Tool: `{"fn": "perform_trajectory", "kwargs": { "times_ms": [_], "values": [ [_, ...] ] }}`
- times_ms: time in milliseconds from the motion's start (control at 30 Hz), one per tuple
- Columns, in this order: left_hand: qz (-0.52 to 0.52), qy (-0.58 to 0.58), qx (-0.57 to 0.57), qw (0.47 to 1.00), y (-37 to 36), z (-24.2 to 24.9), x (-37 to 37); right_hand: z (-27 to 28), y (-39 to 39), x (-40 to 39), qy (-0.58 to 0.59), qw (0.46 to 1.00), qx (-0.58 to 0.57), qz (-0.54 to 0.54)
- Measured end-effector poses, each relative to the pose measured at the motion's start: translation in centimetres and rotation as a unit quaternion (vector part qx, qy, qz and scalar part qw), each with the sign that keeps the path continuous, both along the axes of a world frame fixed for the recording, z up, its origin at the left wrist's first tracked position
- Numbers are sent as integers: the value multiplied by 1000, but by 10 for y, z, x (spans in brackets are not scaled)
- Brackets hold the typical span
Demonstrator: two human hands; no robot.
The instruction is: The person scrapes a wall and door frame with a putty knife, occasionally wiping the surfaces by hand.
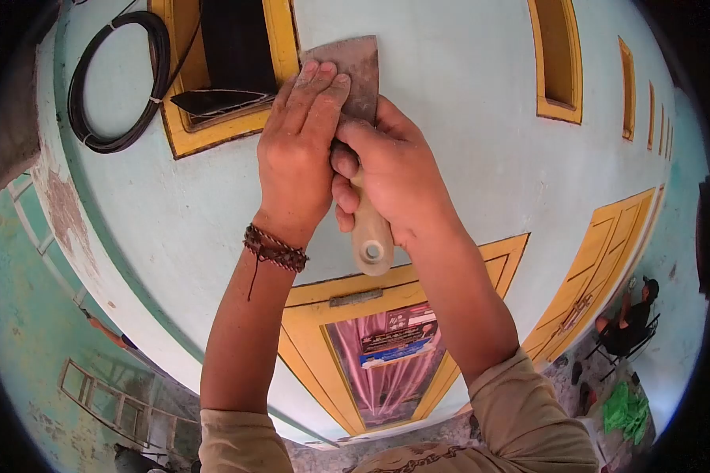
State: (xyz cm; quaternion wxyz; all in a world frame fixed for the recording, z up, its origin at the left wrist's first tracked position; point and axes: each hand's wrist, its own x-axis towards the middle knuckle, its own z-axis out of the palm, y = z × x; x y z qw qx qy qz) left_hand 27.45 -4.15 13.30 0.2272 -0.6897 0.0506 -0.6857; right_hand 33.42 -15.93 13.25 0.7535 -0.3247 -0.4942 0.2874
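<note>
A putty knife with a wide, stained metal blade point(359, 67) and a pale handle point(371, 236) is held up against the light blue wall point(465, 158). My right hand point(398, 158) is wrapped round it where handle and blade meet. Flat across the left part of the blade lie the outstretched fingers of my left hand point(304, 126), pressing on it. The blade's left side is partly hidden by those fingers. Just left of the blade is a yellow-framed opening point(288, 47).
A coil of black cable point(75, 102) hangs at the upper left. Below is a yellow-framed window point(418, 284) with pink curtains; yellow doors point(599, 268) stand to the right. A seated person point(635, 315) is at the far right near a green bag point(627, 414). Ladders point(126, 410) lean at left.
</note>
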Motion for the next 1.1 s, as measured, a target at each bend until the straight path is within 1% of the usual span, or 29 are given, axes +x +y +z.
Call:
{"fn": "perform_trajectory", "kwargs": {
  "times_ms": [100, 200, 333, 533, 633, 700, 767, 867, 933, 967, 1067, 1100],
  "values": [
    [9, 1, 28, 1000, 2, -10, 1, -13, 2, 2, -1, 1000, 3, -7],
    [24, 4, 29, 999, 1, -11, 4, -13, -2, 4, -6, 1000, -9, -2],
    [37, 17, 8, 999, -8, 13, -2, 8, 4, 8, -31, 999, 28, 10],
    [46, 17, 22, 999, -6, -3, 2, -5, -1, 7, -22, 1000, -4, -14],
    [45, 26, 12, 999, -10, 19, -2, 16, 1, 10, -40, 999, 21, -1],
    [54, 32, 18, 998, -9, 25, -3, 21, 1, 9, -37, 999, 28, 2],
    [60, 41, 28, 997, -12, 19, -7, 14, 2, 10, -41, 999, 31, 0],
    [71, 36, 18, 997, -11, -14, -1, -14, -8, 6, -22, 999, -12, -23],
    [70, 33, 18, 997, -9, -18, 1, -17, -6, 9, -32, 999, -17, -17],
    [68, 34, 19, 997, -11, -17, 1, -17, -6, 10, -34, 999, -19, -16],
    [84, 30, 24, 996, -11, 6, -2, 4, -2, 12, -26, 1000, 11, 13],
    [80, 33, 21, 996, -11, 6, -2, 3, -1, 11, -26, 1000, 10, 7]
  ]
}}
